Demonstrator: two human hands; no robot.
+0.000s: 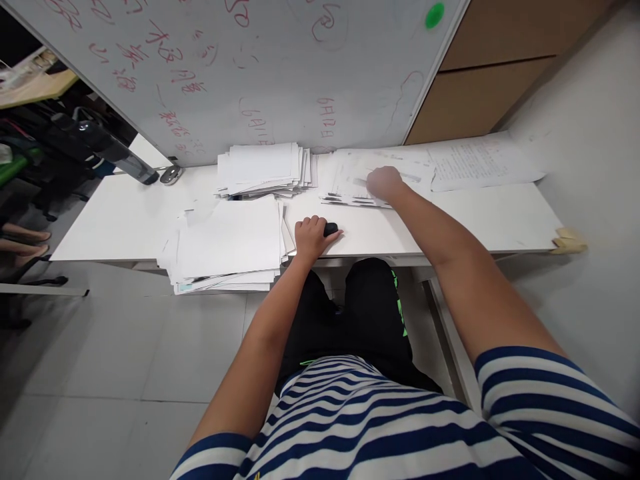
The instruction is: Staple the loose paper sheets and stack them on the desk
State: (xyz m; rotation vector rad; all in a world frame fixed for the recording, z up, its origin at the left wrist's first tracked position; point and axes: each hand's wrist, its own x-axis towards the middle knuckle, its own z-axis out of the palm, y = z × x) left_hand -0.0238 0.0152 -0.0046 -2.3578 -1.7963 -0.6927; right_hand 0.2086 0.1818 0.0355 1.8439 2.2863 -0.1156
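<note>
My left hand (309, 239) rests near the table's front edge, its fingers curled round a small rounded black object (331, 229); the kind cannot be told, as much of it is covered. Over a pile of printed sheets (353, 175) is my right hand (384, 183), closed and slightly blurred. Whatever its fingers may pinch is hidden. Left of my left hand, a loose stack of white paper (230, 237) overhangs the front edge. Behind that lies a second paper stack (263, 163).
A whiteboard (280, 73) with red writing stands along the table's (115, 223) back. To the right lies a large written sheet (470, 163). A dark bottle (113, 147) and a small round silvery object (171, 175) are at the left. Brown boxes (485, 93) stand behind, right. Another person's feet (23, 243) show far left.
</note>
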